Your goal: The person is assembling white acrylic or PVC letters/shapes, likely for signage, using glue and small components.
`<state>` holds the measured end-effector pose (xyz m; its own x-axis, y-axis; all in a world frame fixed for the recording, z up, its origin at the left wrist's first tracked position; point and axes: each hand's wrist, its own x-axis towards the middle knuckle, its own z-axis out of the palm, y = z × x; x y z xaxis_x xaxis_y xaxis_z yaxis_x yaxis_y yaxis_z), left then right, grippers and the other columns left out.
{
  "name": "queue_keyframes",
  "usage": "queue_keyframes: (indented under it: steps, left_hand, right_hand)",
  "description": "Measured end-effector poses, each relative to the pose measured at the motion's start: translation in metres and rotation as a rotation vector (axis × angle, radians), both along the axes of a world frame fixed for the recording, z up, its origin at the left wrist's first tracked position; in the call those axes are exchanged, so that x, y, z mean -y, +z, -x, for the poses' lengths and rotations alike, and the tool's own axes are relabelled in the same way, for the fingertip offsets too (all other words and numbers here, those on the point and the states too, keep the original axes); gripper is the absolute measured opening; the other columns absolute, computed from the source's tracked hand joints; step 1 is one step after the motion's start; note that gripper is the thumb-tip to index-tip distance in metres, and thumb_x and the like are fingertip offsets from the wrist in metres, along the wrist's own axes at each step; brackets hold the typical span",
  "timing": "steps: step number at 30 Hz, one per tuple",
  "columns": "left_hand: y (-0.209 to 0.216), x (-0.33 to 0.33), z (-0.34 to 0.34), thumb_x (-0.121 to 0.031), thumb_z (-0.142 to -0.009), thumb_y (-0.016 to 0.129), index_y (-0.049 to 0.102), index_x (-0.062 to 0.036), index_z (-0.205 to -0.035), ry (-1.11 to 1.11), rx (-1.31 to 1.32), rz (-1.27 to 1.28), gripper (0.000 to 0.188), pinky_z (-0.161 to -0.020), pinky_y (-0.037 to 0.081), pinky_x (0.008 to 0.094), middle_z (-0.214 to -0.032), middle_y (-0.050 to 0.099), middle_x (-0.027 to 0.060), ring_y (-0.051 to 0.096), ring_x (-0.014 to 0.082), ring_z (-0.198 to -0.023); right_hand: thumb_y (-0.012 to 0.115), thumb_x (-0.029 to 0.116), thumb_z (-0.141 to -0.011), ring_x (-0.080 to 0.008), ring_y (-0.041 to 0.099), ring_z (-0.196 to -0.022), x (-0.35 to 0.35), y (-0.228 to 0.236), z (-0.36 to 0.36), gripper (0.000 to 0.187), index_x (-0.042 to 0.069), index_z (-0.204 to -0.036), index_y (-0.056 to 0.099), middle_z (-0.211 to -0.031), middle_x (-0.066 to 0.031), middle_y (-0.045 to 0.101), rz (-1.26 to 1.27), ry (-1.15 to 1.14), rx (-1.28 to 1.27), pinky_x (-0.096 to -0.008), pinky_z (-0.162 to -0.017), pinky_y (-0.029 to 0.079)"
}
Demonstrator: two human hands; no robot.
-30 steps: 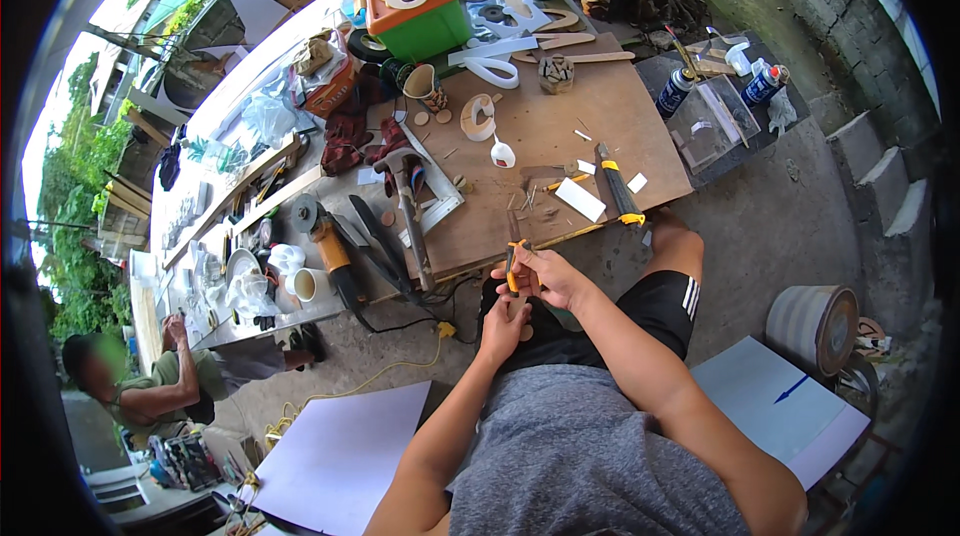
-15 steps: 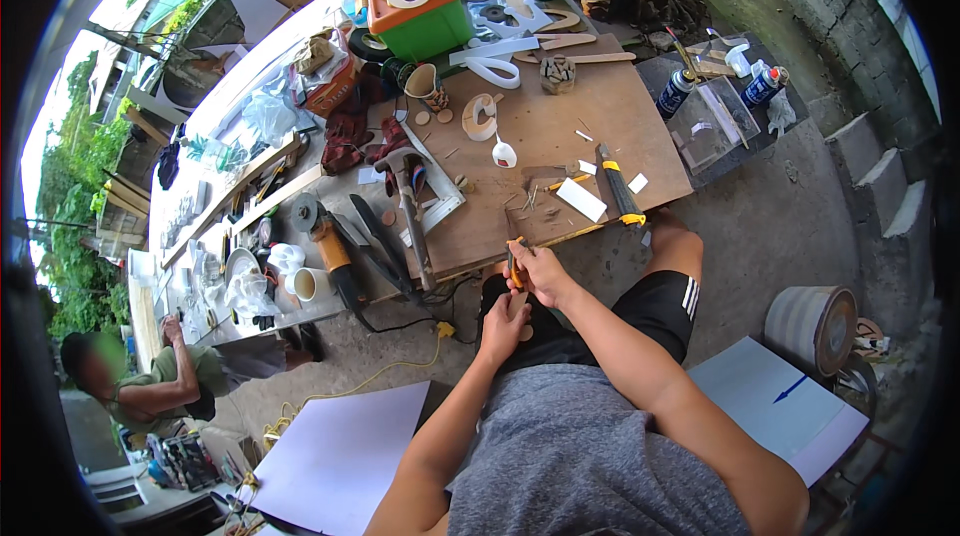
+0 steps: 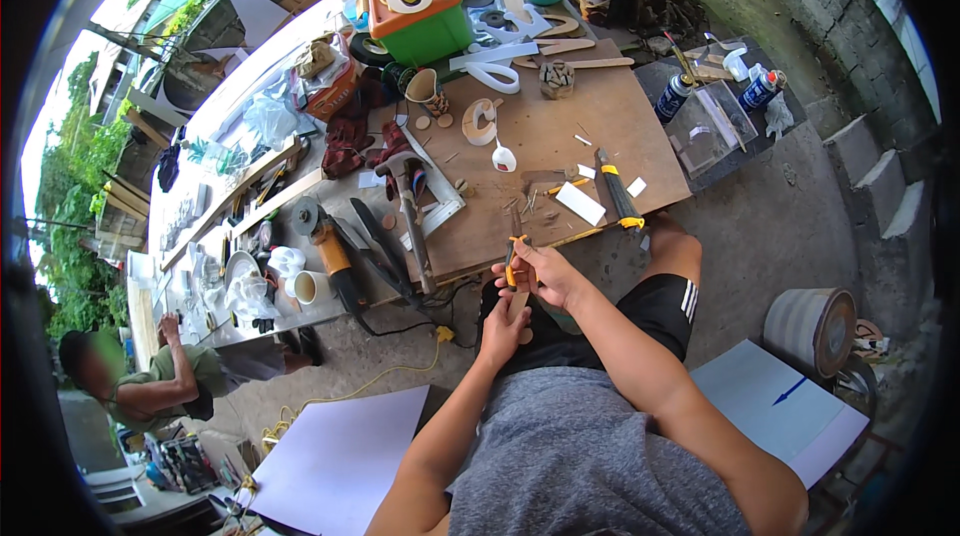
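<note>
Over my lap at the table's near edge, my right hand [image 3: 550, 274] holds a pair of pliers [image 3: 512, 262] with orange and black handles, jaws pointing toward the table. Its fingers are spread along the handles, which stand apart. Just below, my left hand [image 3: 501, 328] is closed on a small flat wooden piece [image 3: 518, 305]; its fingertips reach up near the plier handles. Whether the jaws grip anything is too small to tell. Beyond them on the brown board [image 3: 560, 146] lie nails [image 3: 514, 204], a white block [image 3: 580, 203] and a yellow-black utility knife [image 3: 620, 191].
To the left are a hammer [image 3: 410, 211], an angle grinder [image 3: 330, 251] with its cord, and a paper cup [image 3: 310, 286]. A glue bottle [image 3: 503, 157] and cut-out letter [image 3: 481, 122] sit farther back. Another person [image 3: 165, 381] is at the table's left end.
The pliers have turned more upright and their handles have spread apart. My right hand's fingers have loosened and extended. My left hand stays nearly in place with the wooden piece.
</note>
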<state>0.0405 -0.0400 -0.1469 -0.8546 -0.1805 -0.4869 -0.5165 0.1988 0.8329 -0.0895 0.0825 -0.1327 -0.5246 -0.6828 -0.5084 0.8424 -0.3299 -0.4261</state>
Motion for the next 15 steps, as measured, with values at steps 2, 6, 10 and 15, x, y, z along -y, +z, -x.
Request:
queue_keyframes:
  steps: [2,6,10,15]
  left_hand:
    - [-0.002,0.0,-0.002,-0.02,-0.093,0.067,0.06,0.0023,-0.12,0.011,-0.011,0.004,0.035,-0.072,0.055,0.0308,-0.087,0.071,0.0118,0.07,0.0164,-0.078]
    - [-0.001,0.001,-0.001,-0.021,-0.093,0.068,0.06,0.0025,-0.12,0.014,0.007,0.009,0.036,-0.072,0.054,0.0304,-0.088,0.071,0.0116,0.069,0.0158,-0.077]
    - [-0.003,0.001,-0.002,-0.021,-0.093,0.068,0.059,0.0028,-0.12,0.019,0.0,-0.001,0.037,-0.073,0.054,0.0304,-0.088,0.071,0.0112,0.069,0.0156,-0.077]
    - [-0.001,0.001,-0.001,-0.02,-0.094,0.067,0.058,0.0035,-0.121,0.017,0.022,-0.013,0.037,-0.072,0.053,0.0291,-0.088,0.069,0.0092,0.067,0.0142,-0.077]
  right_hand:
    - [0.059,0.042,-0.099,-0.035,0.071,-0.091,0.002,-0.001,0.004,0.041,0.003,-0.086,0.058,-0.105,-0.0218,0.069,0.035,-0.036,0.031,-0.0507,-0.081,0.061]
    - [0.06,0.042,-0.098,-0.0355,0.071,-0.09,0.003,-0.001,0.013,0.041,0.003,-0.085,0.057,-0.105,-0.0231,0.069,-0.009,-0.046,0.027,-0.0511,-0.081,0.061]
    - [0.061,0.044,-0.097,-0.0305,0.07,-0.081,0.008,-0.001,0.015,0.043,0.004,-0.081,0.055,-0.096,-0.0201,0.069,-0.101,-0.085,0.045,-0.0467,-0.075,0.061]
    - [0.064,0.046,-0.096,-0.0238,0.067,-0.067,0.015,-0.005,0.009,0.046,0.009,-0.074,0.049,-0.082,-0.0126,0.066,-0.242,-0.124,-0.006,-0.0377,-0.059,0.058]
